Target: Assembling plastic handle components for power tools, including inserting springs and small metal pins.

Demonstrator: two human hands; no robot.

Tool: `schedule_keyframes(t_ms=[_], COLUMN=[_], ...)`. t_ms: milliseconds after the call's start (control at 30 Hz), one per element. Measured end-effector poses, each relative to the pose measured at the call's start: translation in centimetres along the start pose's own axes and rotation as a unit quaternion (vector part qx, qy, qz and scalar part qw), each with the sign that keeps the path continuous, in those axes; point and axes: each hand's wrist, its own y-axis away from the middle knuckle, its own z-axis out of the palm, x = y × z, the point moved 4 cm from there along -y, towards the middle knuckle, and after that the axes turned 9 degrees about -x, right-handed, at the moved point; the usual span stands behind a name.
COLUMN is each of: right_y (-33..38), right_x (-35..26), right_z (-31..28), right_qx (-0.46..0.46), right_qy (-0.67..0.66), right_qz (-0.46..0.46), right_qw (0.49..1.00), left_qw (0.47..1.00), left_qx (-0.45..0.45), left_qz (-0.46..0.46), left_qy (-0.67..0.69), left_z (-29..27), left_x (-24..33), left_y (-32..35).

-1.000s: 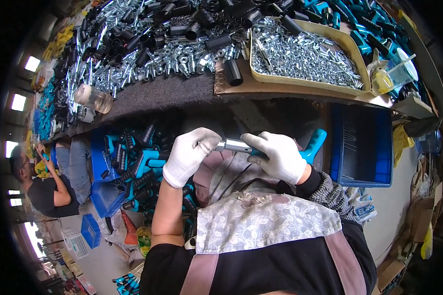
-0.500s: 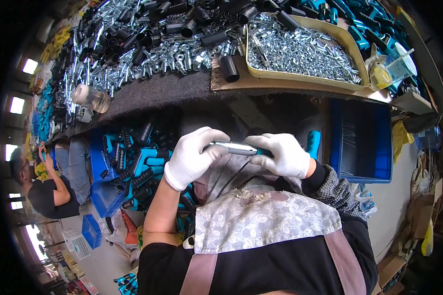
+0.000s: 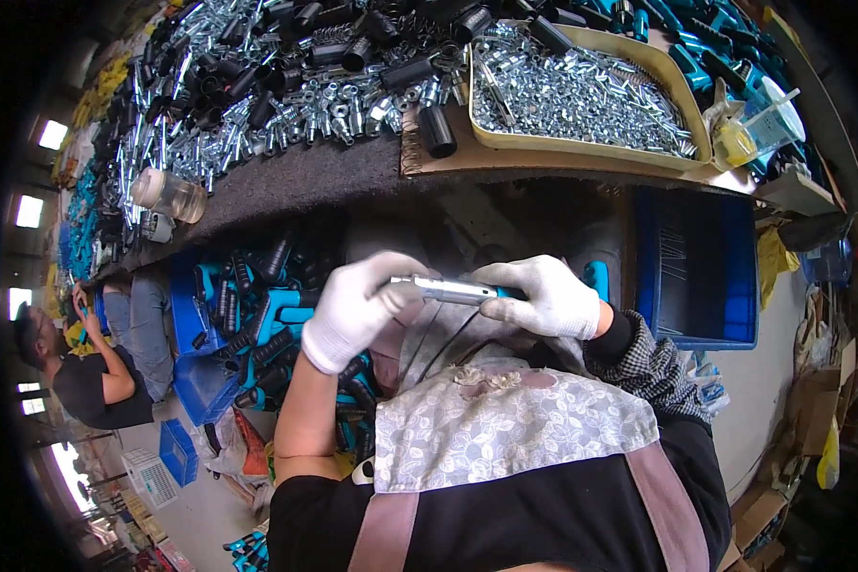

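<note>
Between my hands is a hand tool with a silver metal barrel and a teal handle, held roughly level above my lap. My right hand, in a white glove, wraps round the handle end, with its thumb along the near side of the barrel. At the barrel's narrower left tip is my left hand, also white-gloved. Its fingers curl about that tip and are slightly blurred. Left of my lap lies a heap of teal-and-black handles.
The bench ahead carries loose silver metal parts, black tubes and a tray of small fittings. A clear jar stands near its edge. A blue bin is at right; another person sits at far left.
My left hand has moved slightly left along the tool, so its narrow silver tip now shows. My right hand keeps its hold, almost unmoved.
</note>
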Motion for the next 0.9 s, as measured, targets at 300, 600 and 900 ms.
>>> schedule_keyframes(t_ms=[300, 600, 900], right_y=[0.1, 0.0, -0.1], right_x=[0.5, 0.4, -0.1], right_z=[0.2, 0.0, -0.6], right_qx=[0.013, 0.008, 0.013], right_qy=[0.034, 0.064, 0.08], right_qz=[0.011, 0.023, 0.044], right_qw=[0.999, 0.998, 0.996], left_qw=[0.998, 0.995, 0.979], left_qx=[0.032, 0.073, 0.131], left_qz=[-0.049, -0.06, 0.126], left_qy=[0.019, -0.008, -0.093], left_z=[0.5, 0.4, 1.5], left_x=[-0.1, -0.5, 1.0], left_y=[0.5, 0.6, -0.1])
